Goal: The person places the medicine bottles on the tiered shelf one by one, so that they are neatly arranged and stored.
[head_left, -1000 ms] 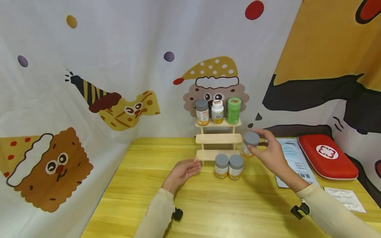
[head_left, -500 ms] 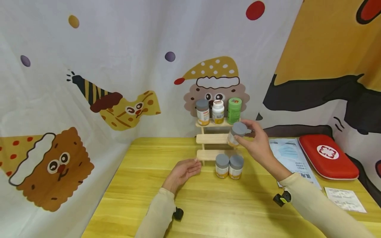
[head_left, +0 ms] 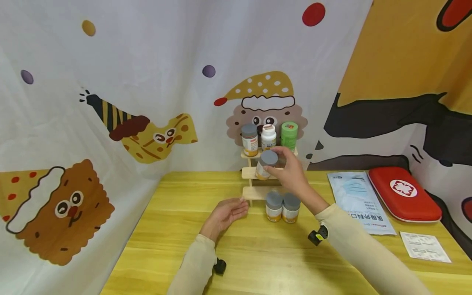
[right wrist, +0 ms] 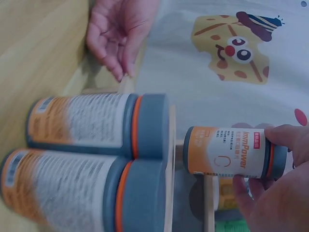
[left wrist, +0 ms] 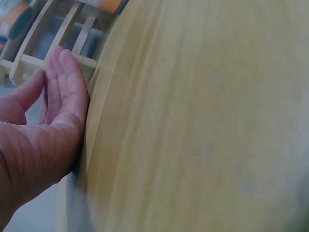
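Observation:
A stepped wooden rack (head_left: 254,192) stands by the back wall. My right hand (head_left: 293,172) holds a grey-capped pill bottle (head_left: 262,172) by its cap, in front of the rack's middle step; whether it touches the step I cannot tell. The right wrist view shows this bottle's orange and white label (right wrist: 227,151). My left hand (head_left: 226,213) pinches the left end of the lowest step between thumb and fingertips. Two matching bottles, a left one (head_left: 274,207) and a right one (head_left: 291,208), stand side by side before the rack.
On the top step are a grey-capped bottle (head_left: 250,140), a white bottle (head_left: 268,137) and a green one (head_left: 289,135). To the right lie a face-mask packet (head_left: 363,205), a red first-aid case (head_left: 403,194) and a blister pack (head_left: 425,246). A printed curtain (head_left: 177,82) hangs behind.
My right hand has carried the bottle leftward, from beside the rack's right end to in front of its middle step. My left hand stays at the rack's left end.

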Motion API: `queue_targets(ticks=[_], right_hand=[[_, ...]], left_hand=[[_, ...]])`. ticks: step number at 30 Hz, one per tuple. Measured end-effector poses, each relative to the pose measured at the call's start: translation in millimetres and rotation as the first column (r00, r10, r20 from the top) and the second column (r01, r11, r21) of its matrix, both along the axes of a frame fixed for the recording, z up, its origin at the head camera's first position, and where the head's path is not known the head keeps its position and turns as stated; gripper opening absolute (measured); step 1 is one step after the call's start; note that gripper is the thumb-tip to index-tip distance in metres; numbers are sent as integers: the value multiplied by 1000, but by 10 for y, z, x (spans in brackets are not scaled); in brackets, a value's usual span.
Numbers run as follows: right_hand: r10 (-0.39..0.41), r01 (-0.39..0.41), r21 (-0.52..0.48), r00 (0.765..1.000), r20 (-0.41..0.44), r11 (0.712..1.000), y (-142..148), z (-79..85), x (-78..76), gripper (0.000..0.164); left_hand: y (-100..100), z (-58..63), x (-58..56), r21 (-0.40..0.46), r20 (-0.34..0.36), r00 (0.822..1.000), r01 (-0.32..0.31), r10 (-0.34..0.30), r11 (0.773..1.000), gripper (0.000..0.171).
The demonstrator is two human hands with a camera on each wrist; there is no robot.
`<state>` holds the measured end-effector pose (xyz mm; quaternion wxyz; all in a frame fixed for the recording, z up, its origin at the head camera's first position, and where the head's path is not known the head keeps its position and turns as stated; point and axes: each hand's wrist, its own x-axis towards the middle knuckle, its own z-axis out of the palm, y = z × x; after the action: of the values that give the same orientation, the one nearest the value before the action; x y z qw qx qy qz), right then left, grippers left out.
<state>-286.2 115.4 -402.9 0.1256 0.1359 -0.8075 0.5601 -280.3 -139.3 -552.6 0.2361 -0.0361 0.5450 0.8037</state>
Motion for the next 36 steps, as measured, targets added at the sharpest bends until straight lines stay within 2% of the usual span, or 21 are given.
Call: queue_targets(ticks=[8,14,19,26,36], right_hand=[[2,-2,-29,1000,-7,1000,-193,16,-164,59],[-1,2,-45,1000,16,999,-304,-10,-206,57],[-21,21,-2,1000,-9,1000,-386,-33,-250,57],[-45,49,74,998,-52,996,-483,-109,-288,58],[-103,110,75,990,-94,991,-523,-150,-344,58]], left_hand=[[11,77,-9,-1,2,1000,6,-6,1000,41],[10,76,-7,-9,-3,1000,8,-8,1000,42],[7,66,-11,-15,-3,1000,10,-10,1000,45],[-24,24,50,-6,-4,1000,-9,9,1000,40],[-6,21,38,-16,-20,1000,10,-11,1000,39]])
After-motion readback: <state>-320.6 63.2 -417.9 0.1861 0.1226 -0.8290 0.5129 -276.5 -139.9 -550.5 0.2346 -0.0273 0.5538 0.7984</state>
